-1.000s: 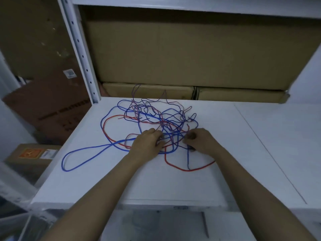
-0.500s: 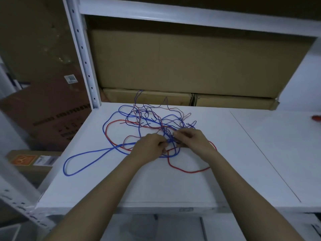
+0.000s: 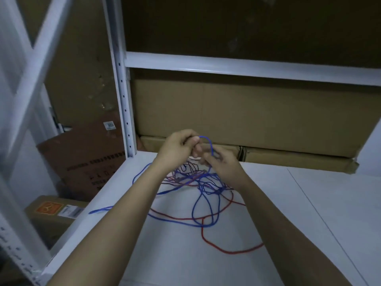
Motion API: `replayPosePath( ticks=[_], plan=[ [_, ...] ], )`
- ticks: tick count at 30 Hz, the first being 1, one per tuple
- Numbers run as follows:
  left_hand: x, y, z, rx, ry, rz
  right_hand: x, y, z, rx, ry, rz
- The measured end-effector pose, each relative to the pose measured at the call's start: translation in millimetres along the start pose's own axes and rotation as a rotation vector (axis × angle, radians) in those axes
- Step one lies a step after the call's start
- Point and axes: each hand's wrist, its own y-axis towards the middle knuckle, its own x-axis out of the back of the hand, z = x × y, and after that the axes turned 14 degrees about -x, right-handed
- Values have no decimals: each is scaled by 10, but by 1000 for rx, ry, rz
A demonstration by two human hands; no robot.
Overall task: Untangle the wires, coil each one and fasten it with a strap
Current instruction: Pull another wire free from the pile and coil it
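Hands have risen off the worktop (image 3: pixel 309 213): left hand (image 3: pixel 177 148) and right hand (image 3: pixel 221 164) pinch a blue wire (image 3: pixel 209 144) loop above the tangle (image 3: pixel 198 182) at 12 o'clock; untangling has started.

Both bare forearms reach toward twelve o'clock, converging. The left hand (image 3: pixel 177 148) is raised with fingers curled, pinching; the right hand (image 3: pixel 223 165), just beside it at four o'clock, pinches too.
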Motion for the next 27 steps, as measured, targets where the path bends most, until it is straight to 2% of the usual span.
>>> replayPosePath(
  ticks=[2, 5, 7, 9, 10, 14, 17, 19, 21, 24, 27],
  plan=[
    [44, 133, -134, -11, -80, -72, 15, 83, 14, -50, 79, 1],
    [93, 290, -285, -23, -94, -111, 67, 184, 65, -134, 0, -8],
    [138, 372, -344, -20, -98, -165, 116, 293, 182, -84, -171, -120],
    [201, 441, -381, -7, -87, -227, 187, 390, 401, -16, -217, -274],
    [234, 473, -395, 3, -81, -250, 227, 426, 538, 4, -162, -299],
    [340, 559, -444, 29, -41, -291, 314, 513, 1067, 29, 195, -192],
    [410, 603, -485, 27, -20, -312, 352, 536, 1363, 99, 437, -188],
    [478, 618, -498, 38, -19, -341, 343, 581, 1457, 127, 556, -88],
    [553, 595, -491, 67, -19, -372, 292, 631, 1434, 118, 444, -26],
    [659, 499, -422, 130, -1, -391, 159, 727, 1283, 131, 148, -61],
    [755, 394, -312, 172, 14, -416, 8, 802, 1149, 113, 101, -58]
  ],
)
